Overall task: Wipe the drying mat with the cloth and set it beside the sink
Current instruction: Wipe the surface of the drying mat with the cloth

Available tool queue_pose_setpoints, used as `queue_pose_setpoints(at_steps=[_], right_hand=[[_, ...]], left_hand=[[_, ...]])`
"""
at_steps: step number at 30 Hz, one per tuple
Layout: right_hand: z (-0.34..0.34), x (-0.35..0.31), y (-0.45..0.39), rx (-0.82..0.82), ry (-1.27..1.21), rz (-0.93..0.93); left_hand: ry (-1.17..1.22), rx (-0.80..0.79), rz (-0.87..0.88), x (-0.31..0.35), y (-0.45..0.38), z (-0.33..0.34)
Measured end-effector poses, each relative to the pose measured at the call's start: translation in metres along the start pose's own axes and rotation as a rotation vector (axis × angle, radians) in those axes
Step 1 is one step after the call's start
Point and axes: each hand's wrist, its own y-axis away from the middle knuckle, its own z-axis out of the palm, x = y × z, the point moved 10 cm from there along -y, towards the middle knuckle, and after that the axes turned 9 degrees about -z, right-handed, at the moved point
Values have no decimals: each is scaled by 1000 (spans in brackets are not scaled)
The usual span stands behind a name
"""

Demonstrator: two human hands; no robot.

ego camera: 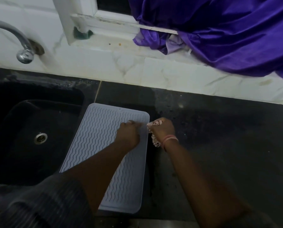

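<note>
Head view is showing the mat [94, 137] lying flat on the dark counter [219, 137], just right of the sink [30, 129], its left edge running along the sink's rim. The left hand [128, 134] is resting on the mat's right part, well right of the sink, fingers curled; whether it is pinching the edge or only pressing down, I cannot tell. The right hand [162, 129] is bunching the cloth [154, 141] in a closed fist just off the mat's right edge. The mat is looking thin, light and floppy, its wavy ribs probably grippy; taking it by a raised border, ideally two corners, should be keeping it from sagging.
</note>
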Motion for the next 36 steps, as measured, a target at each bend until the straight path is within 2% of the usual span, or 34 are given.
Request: queue_pose_setpoints(at_steps=[5, 11, 19, 22, 30, 36], right_hand=[[15, -29, -64, -20, 414, -241], [46, -31, -76, -169, 751, -388], [65, -26, -63, -381, 999, -403], [65, -20, -54, -376, 991, -373], [59, 10, -14, -353, 686, -210], [59, 25, 19, -353, 571, -152]], left_hand=[[-326, -212, 11, 2, -20, 21], [-386, -208, -17, -2, -27, 26], [-450, -185, -22, -1, -32, 27], [-475, -184, -16, -2, -31, 28], [-486, -184, -22, 0, -29, 24], [-502, -154, -21, -1, -30, 27]])
